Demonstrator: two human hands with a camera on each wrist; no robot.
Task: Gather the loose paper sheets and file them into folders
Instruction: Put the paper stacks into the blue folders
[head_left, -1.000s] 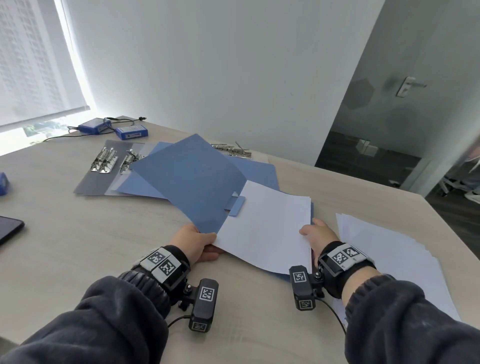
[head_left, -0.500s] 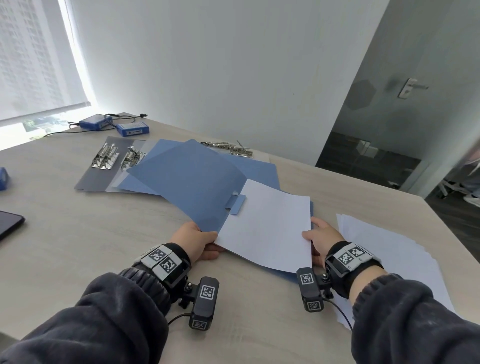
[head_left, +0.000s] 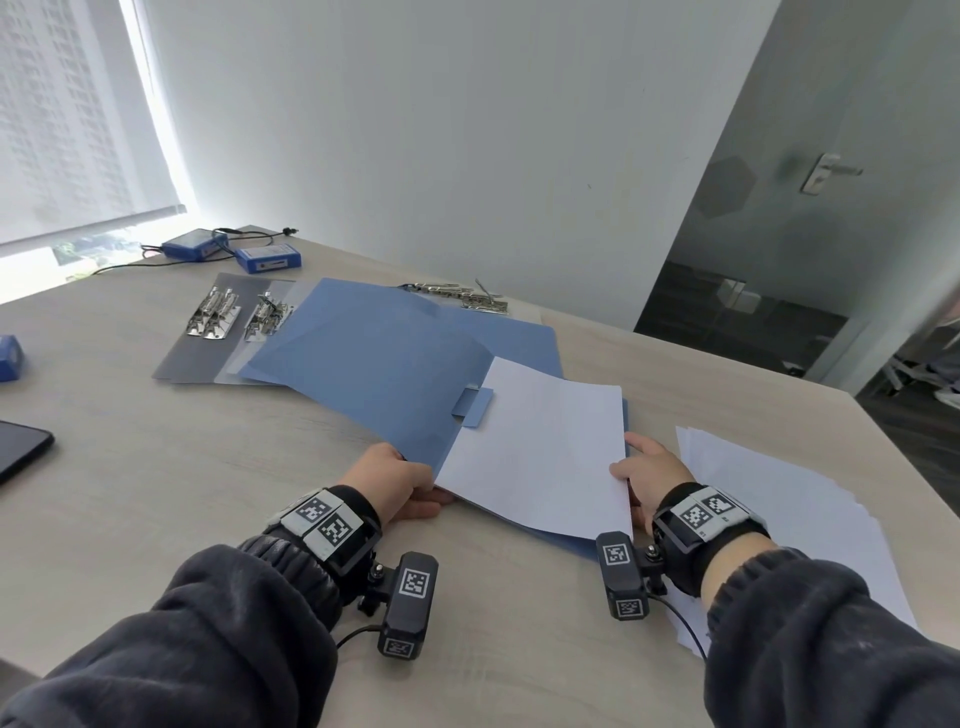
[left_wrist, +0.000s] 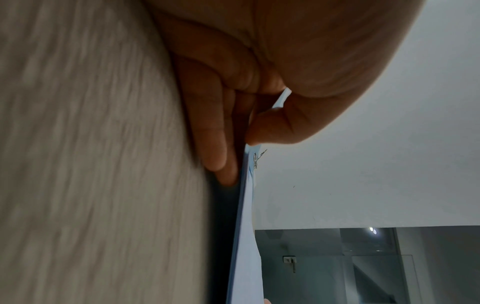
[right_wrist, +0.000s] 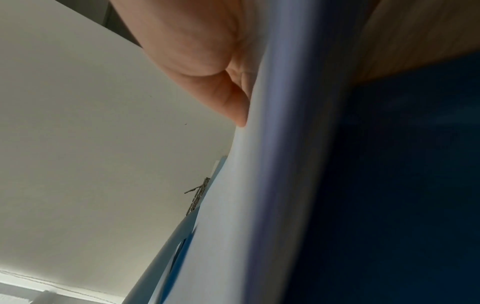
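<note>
Lowered since before, folder cover (head_left: 374, 374) sits pinched in left hand (head_left: 395, 480); right hand (head_left: 652, 475) fingers clamp the paper's (head_left: 540, 457) right edge.

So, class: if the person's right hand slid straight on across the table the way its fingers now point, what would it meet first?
The right hand already grips the white sheets; going on, it would probably meet the blue folder beneath them. Depth is unclear.

bare table (head_left: 182, 467) left, paper stack (head_left: 789, 499) right

Blue folder (head_left: 384, 374); white sheet (head_left: 540, 457); pale wood-grain table (head_left: 156, 467); black-white checker wrist tags (head_left: 324, 519).
</note>
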